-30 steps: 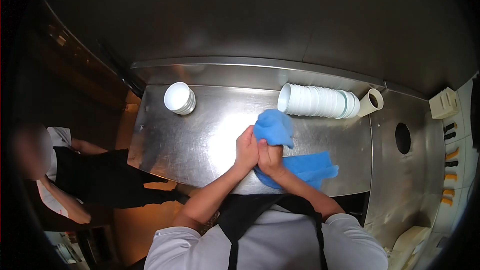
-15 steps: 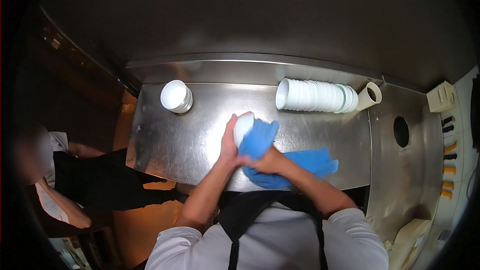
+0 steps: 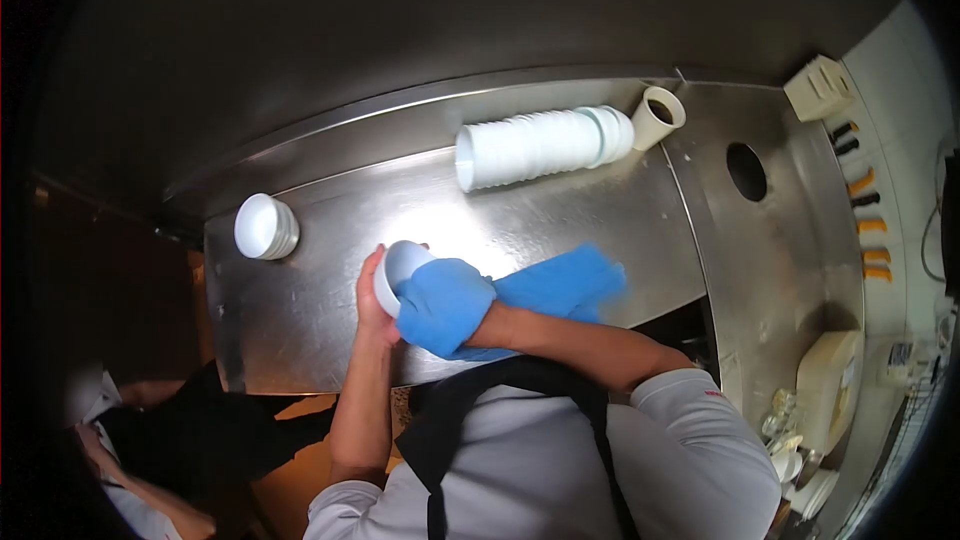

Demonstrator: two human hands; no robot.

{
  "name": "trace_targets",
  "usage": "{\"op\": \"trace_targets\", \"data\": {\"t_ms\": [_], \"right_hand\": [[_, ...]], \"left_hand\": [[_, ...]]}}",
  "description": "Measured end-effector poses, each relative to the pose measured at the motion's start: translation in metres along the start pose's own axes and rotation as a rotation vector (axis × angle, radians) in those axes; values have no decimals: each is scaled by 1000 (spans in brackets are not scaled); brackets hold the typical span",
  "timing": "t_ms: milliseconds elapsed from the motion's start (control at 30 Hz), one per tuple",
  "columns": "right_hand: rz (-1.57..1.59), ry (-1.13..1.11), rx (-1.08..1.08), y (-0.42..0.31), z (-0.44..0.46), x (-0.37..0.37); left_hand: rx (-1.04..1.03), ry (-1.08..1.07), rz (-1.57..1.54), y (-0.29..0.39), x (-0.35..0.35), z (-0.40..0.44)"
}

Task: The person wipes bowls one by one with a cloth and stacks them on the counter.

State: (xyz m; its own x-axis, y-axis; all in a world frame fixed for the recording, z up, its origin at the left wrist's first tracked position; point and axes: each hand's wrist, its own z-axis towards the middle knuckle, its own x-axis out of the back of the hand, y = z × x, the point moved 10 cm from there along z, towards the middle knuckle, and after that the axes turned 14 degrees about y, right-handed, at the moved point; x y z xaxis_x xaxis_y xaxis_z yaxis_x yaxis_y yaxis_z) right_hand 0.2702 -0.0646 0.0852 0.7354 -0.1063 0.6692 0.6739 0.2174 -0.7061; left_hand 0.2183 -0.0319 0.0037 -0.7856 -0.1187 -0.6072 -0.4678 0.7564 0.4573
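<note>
A white bowl [image 3: 392, 278], tilted with its opening toward my right, rests in my left hand [image 3: 371, 298], whose fingers wrap its outer side. My right hand [image 3: 488, 324] is mostly covered by a blue cloth [image 3: 447, 305], bunched over it and pressed into the bowl's mouth. The cloth's long tail trails to the right above the counter. Its fingers are hidden under the fabric. To the left stands a short stack of white bowls [image 3: 262, 227]. Farther back lies a long row of nested white bowls [image 3: 535, 148] on its side.
A steel counter [image 3: 330, 220] runs beneath everything, with a cream container [image 3: 658, 118] at the back and a round hole [image 3: 746, 172] on the right. Several knives [image 3: 873, 226] hang on the right wall. Another person [image 3: 170, 430] stands at the lower left.
My view has swung to the right, so the counter appears tilted. The bowl has turned to show more of its inside, and the cloth now covers my right hand and reaches into it.
</note>
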Motion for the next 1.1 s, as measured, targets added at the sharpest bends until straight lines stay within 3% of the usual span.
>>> {"op": "trace_targets", "data": {"t_ms": [33,133,167,267,300,400,467,533,633,700,733,800,833,900,1000,1033,1100], "right_hand": [[-94,-29,46,2,-4,-2],[521,597,-116,25,-22,35],[483,493,-104,29,-26,26],[-41,-96,49,-12,-3,9],[-24,128,265,-18,-18,17],[332,189,141,32,-30,10],[769,460,-291,57,-22,42],[634,683,-368,78,-18,75],[736,854,-682,137,-30,73],[716,912,-819,158,-41,72],[626,793,-608,141,-31,63],[447,549,-218,91,-42,27],[86,495,3,38,-29,43],[-199,680,211,-9,0,73],[872,637,-461,78,6,48],[1234,326,-829,89,2,20],[1440,312,-943,104,2,-6]], "left_hand": [[-74,-45,83,5,-6,-2],[-748,173,317,35,-16,-22],[-535,84,277,24,-18,-11],[82,-154,122,-4,-19,-5],[85,-177,182,-4,-23,-7],[22,-85,90,1,-17,-4],[-190,-143,129,6,-15,-3],[-111,-172,-19,2,-26,-15],[-244,-313,-17,9,-40,-37],[-341,-241,-8,21,-39,-43],[-392,-202,-10,28,-36,-44],[-545,-77,365,21,-13,-27],[-611,-55,555,12,-13,-22],[-760,-71,796,13,-32,-24],[-985,-126,953,29,-62,-68],[-1010,-139,1025,31,-65,-74],[-1334,-211,995,42,-77,-86]]}}
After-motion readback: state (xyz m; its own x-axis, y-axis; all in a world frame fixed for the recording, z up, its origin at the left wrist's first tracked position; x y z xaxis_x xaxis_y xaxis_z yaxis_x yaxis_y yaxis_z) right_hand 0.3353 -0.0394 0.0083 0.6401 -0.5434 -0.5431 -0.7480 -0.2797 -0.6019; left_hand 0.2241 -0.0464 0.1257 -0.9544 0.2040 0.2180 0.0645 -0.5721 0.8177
